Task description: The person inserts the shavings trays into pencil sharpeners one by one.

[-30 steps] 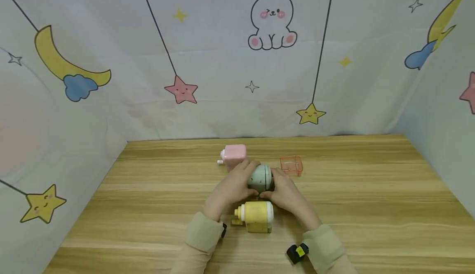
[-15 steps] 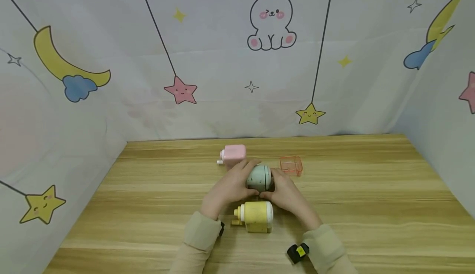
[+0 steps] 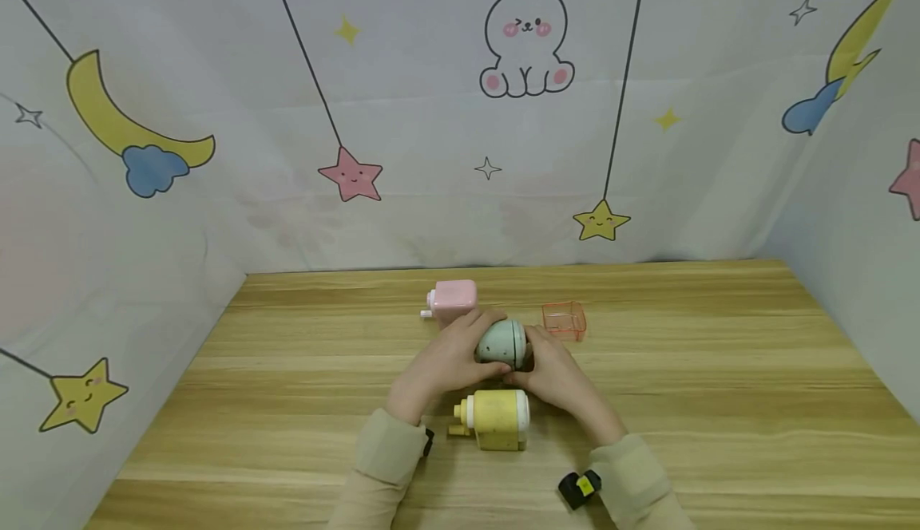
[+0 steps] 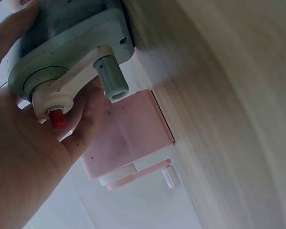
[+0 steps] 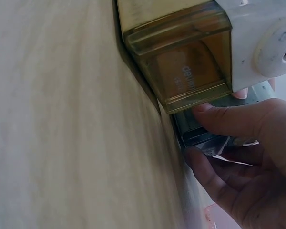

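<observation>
Between both hands on the wooden table is a pale green hand-crank pencil sharpener (image 3: 499, 344). My left hand (image 3: 449, 354) grips its crank side, thumb at the near side and fingers over the far side. In the left wrist view its cream crank arm (image 4: 76, 78) shows, with a green knob and a red tip. On the other side my right hand (image 3: 553, 366) pinches the sharpener's low, dark see-through part (image 5: 207, 140) between thumb and fingers. A yellow pencil sharpener (image 3: 499, 418) stands just in front of the hands and partly covers that grip in the right wrist view.
Behind the left hand stands a pink pencil sharpener (image 3: 454, 297), its crank facing left. A clear red-orange, box-shaped drawer (image 3: 564, 321) lies beyond the right hand. A white printed cloth (image 3: 431, 227) borders the table at the back and sides.
The green sharpener has tilted slightly, and the left thumb has slid a little to the right along its near side. The right hand stays almost still, as do the other things.
</observation>
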`<state>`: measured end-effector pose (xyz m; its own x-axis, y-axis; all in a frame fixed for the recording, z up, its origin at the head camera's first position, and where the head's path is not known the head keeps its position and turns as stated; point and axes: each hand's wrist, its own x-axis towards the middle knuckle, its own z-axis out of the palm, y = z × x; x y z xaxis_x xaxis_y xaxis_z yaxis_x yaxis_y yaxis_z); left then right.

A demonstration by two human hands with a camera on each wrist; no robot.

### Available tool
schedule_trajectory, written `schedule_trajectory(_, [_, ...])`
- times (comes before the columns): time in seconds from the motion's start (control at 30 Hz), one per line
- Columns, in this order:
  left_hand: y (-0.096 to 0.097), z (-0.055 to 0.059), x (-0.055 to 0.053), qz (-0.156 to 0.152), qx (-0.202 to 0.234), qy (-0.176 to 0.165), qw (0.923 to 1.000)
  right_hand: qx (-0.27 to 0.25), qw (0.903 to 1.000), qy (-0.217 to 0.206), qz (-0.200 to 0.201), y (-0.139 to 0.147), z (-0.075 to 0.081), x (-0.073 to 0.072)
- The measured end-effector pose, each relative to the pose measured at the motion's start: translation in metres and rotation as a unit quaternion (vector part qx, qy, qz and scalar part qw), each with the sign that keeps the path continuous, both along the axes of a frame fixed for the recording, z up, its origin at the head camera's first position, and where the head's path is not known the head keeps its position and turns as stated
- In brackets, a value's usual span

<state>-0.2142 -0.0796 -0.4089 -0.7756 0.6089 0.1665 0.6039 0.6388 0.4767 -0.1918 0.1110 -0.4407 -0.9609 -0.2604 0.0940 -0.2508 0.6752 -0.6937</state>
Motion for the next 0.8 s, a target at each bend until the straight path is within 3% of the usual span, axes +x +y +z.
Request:
schedule_trajectory(0.33, [-0.001, 0.001, 0.0, 0.006, 0.011, -0.009, 0.9999, -0.009, 0.9998, -0.003, 0.019, 0.005, 0.003, 0.001])
schedule_trajectory(0.6, [-0.009, 0.006, -0.002, 0.047, 0.009, -0.033, 0.9983, -0.016, 0.9989, -0.02, 0.041, 0.013, 0.002, 0.0])
schedule_trajectory(0.8, [-0.012, 0.008, -0.003, 0.051, 0.013, -0.033, 0.9981, -0.009, 0.9997, 0.001, 0.022, 0.019, 0.002, -0.002])
